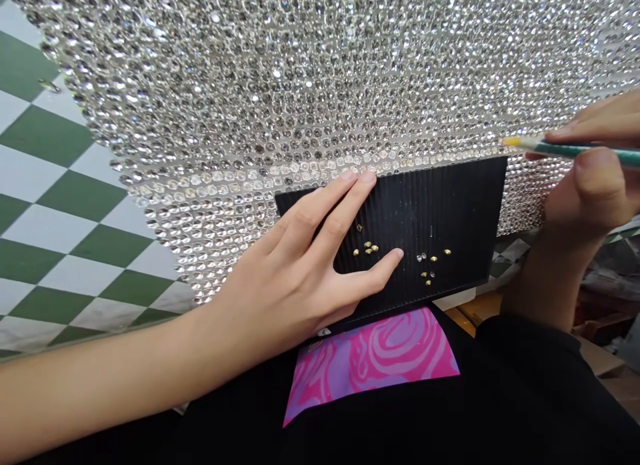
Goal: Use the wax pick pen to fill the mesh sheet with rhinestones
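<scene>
My left hand [300,258] lies with fingers stretched out over a black ridged tray [450,198], two fingertips at its upper edge and the thumb apart over its face. Several small rhinestones [370,248], gold-backed or clear, are scattered on the tray. My right hand [595,171] pinches a teal pencil [565,148] with a yellow tip. That tip points left, at the rhinestone-covered panel [320,71] just above the tray's upper right corner; whether it touches a stone I cannot tell. Rows of clear, sparkling stones cover most of the panel.
A pink and purple swirl-patterned sheet [380,358] lies below the tray, over black clothing [370,425]. Green and white checkered tiles [65,198] show on the left. A loose clear stone [49,85] is on the tiles at upper left. Boxes [600,358] stand at lower right.
</scene>
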Motion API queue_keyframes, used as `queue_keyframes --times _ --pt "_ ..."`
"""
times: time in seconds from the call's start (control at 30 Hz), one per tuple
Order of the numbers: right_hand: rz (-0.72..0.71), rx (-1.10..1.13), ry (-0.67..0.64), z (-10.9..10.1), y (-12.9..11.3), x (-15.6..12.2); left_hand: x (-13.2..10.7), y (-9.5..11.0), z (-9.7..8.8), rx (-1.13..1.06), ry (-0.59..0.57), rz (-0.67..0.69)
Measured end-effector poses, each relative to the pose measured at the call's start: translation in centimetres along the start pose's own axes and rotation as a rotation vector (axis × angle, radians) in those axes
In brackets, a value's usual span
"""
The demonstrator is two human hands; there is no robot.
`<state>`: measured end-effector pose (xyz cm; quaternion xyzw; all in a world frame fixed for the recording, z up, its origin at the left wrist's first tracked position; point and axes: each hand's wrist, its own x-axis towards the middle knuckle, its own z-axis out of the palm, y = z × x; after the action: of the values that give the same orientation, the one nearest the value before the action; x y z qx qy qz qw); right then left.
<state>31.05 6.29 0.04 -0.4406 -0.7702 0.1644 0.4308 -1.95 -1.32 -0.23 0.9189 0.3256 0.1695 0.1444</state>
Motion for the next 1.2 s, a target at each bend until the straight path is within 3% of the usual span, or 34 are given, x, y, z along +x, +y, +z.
queue_keyframes --times 0.1,0.17,0.27,0.37,0.57,1.2 --pt "-0.101 -0.103 0.088 0.3 -1.5 0.2 -0.2 0.0 0.0 0.013 -0.014 0.001" --pt "-0.047 -0.164 -0.113 0.3 -3.7 0.7 -0.2 0.0 -0.1 0.025 -0.025 0.001" --pt "-0.004 -0.143 -0.553 0.6 -7.4 1.7 -0.2 0.0 -0.1 0.045 -0.020 0.014" --pt "0.001 0.007 -0.720 1.9 -9.8 2.4 -0.1 0.0 -0.1 0.053 -0.001 0.019" --pt "-0.050 0.144 -0.753 4.1 -9.9 2.3 -0.1 0.1 -0.1 -0.004 0.004 -0.004" --pt "-0.099 0.154 -0.765 4.7 -10.0 2.2 -0.1 0.1 -0.1 0.056 -0.016 0.021"
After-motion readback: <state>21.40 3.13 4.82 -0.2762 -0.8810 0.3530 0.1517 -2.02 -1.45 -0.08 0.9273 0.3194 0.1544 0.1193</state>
